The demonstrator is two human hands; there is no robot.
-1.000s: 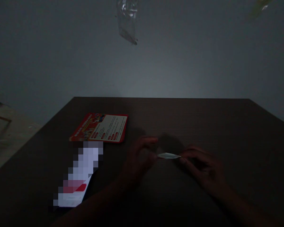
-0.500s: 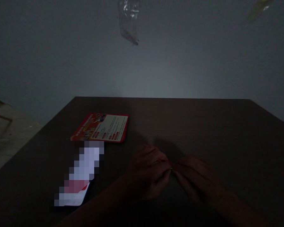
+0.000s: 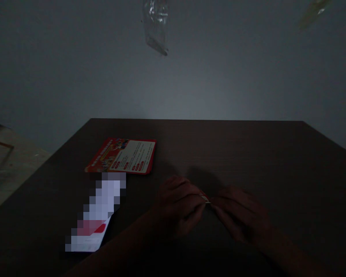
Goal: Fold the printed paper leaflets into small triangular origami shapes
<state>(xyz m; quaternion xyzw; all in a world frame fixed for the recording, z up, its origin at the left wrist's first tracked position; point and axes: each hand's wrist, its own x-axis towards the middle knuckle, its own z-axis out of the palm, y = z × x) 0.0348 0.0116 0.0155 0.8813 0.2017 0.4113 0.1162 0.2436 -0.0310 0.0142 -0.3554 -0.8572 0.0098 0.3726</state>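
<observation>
Low over the table, a small red and white piece (image 3: 204,197), perhaps folded paper, shows between my fingertips. Most of it is hidden by the fingers, and the dim light blurs its kind. My left hand (image 3: 180,206) is closed, pinching its left end. From the other side, my right hand (image 3: 240,211) holds the right end between thumb and fingers. The fingertips of both hands almost meet around the piece.
A red printed card or booklet (image 3: 132,157) lies on the dark wooden table (image 3: 233,146). Nearer, left of my forearm, a lit phone (image 3: 95,240) has its screen partly pixelated. Behind stands a grey wall (image 3: 233,69) with a clear plastic bag (image 3: 156,29) hanging on it.
My hands have drawn slightly apart, so more of the red and white piece shows between them. My left forearm has shifted a little, uncovering more of the phone's edge.
</observation>
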